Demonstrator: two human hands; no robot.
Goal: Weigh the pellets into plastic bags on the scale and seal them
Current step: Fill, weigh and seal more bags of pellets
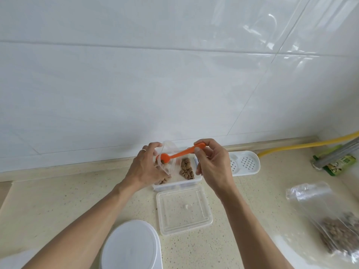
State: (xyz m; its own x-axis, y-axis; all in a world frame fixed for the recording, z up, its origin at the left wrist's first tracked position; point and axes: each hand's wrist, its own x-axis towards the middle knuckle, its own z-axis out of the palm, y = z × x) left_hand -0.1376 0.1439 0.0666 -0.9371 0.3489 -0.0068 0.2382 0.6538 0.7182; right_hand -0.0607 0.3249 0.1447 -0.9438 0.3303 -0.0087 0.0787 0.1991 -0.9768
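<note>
Lid (pixel 183 209), clear and square, lies nearest on the speckled counter (pixel 68 200), just before the open container (pixel 177 183) of brown, chunky pellets (pixel 186 168). Over the container, the left hand (pixel 145 166) pinches a small clear bag (pixel 168 158) open. The right hand (pixel 210 162) pinches an orange spoon (pixel 180 153) by its handle, bowl at the bag's mouth.

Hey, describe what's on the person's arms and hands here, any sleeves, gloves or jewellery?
Both forearms are bare to the bottom edge of the picture, with no sleeves, gloves, watch or bracelets showing. The left hand wears a plain light-coloured ring on one finger. The right hand shows no ring or other jewellery on the parts in view.
</note>
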